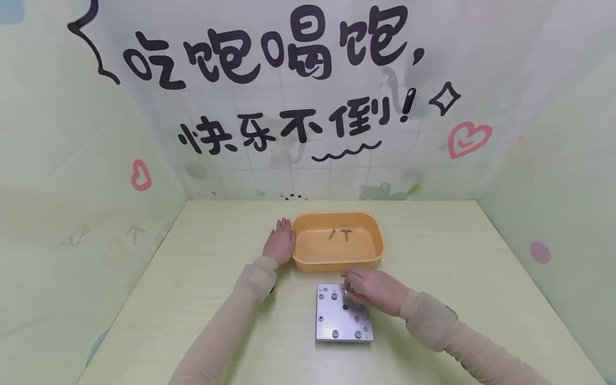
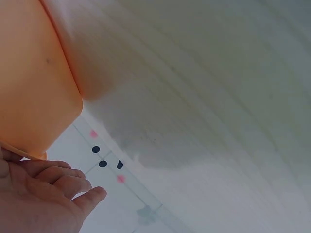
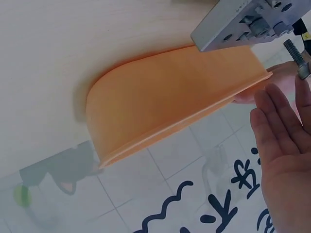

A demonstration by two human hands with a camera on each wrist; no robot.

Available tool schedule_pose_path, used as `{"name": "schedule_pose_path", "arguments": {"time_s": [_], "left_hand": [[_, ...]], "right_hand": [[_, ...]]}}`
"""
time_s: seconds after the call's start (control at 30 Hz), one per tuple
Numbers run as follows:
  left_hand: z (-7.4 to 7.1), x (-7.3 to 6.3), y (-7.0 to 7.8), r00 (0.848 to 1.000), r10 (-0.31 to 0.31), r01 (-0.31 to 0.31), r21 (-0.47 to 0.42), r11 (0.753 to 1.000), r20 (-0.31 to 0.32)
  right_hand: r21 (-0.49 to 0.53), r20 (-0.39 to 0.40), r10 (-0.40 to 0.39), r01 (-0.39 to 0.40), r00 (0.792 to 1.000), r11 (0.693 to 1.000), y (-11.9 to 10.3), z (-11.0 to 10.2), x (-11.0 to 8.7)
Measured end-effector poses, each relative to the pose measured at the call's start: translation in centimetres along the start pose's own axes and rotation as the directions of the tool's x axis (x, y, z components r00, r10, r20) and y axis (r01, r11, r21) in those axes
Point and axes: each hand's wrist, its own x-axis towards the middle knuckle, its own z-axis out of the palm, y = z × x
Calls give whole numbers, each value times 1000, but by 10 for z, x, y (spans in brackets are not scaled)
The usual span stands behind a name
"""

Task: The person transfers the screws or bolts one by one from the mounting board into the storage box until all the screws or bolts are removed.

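Observation:
My right hand [image 1: 377, 291] is over the far right part of a silver metal plate [image 1: 332, 310]. In the right wrist view, that hand [image 3: 289, 141] pinches a threaded bolt [image 3: 293, 52] by its head, with the shank pointing away from the fingertips. Several bolt heads and holes dot the plate's top face. My left hand [image 1: 280, 243] lies along the left side of an orange plastic tray [image 1: 337, 264], fingers extended. Seen from the left wrist, its fingers [image 2: 68, 182] are at the tray's rim. The hand covers the plate's far right corner in the head view.
Inside the tray are a small bolt [image 1: 332, 234] and a T-shaped group of metal pieces [image 1: 346, 234]. The tray stands just behind the plate on a pale yellow table [image 1: 231, 353]. Printed curtain walls [image 1: 269, 176] enclose the table at the back and both sides.

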Motion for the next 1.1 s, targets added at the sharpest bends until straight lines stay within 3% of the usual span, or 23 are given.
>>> {"name": "schedule_pose_path", "arguments": {"time_s": [0.13, 0.37, 0.5, 0.77, 1.1], "left_hand": [[-1, 0, 0, 1000, -1, 1, 0, 1000, -3], [-2, -1, 1, 1000, -3, 3, -1, 1000, 7], [-2, -1, 1, 1000, -7, 7, -4, 1000, 11], [-1, 0, 0, 1000, -3, 3, 1, 1000, 11], [-1, 0, 1, 1000, -7, 7, 2, 1000, 14]], "right_hand": [[12, 3, 38, -38, 999, 999, 8, -2, 4], [-21, -62, 67, -69, 996, 997, 26, -8, 12], [-12, -82, 103, -105, 991, 994, 39, -18, 20], [-73, -171, 90, -104, 981, 992, 65, -44, 43], [-50, -108, 152, -158, 982, 986, 80, -57, 63]]}}
